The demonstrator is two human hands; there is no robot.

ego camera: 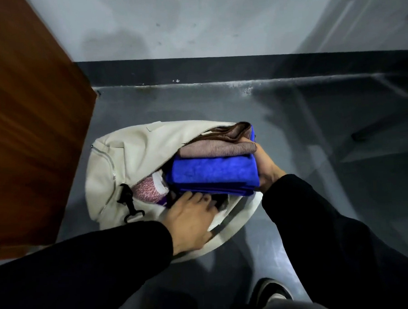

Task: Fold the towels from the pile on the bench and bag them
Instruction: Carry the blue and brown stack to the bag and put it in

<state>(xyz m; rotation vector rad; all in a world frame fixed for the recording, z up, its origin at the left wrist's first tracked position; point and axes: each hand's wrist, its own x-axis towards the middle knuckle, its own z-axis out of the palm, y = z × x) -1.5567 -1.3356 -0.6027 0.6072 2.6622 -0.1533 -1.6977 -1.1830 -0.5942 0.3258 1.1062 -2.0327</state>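
Observation:
A cream zip bag [129,156] lies open on the grey floor. A stack of folded towels sits in its mouth: a blue towel [213,172] with a brown towel [219,147] on top. My right hand [266,168] grips the right end of the stack, fingers curled round it. My left hand [189,216] reaches into the bag's near opening below the blue towel, its fingertips hidden inside. A pink speckled towel [147,191] shows deeper in the bag.
A brown wooden bench [28,121] stands at the left, close to the bag. The grey wall with a dark skirting [217,67] runs behind. My shoe [274,292] shows at the bottom.

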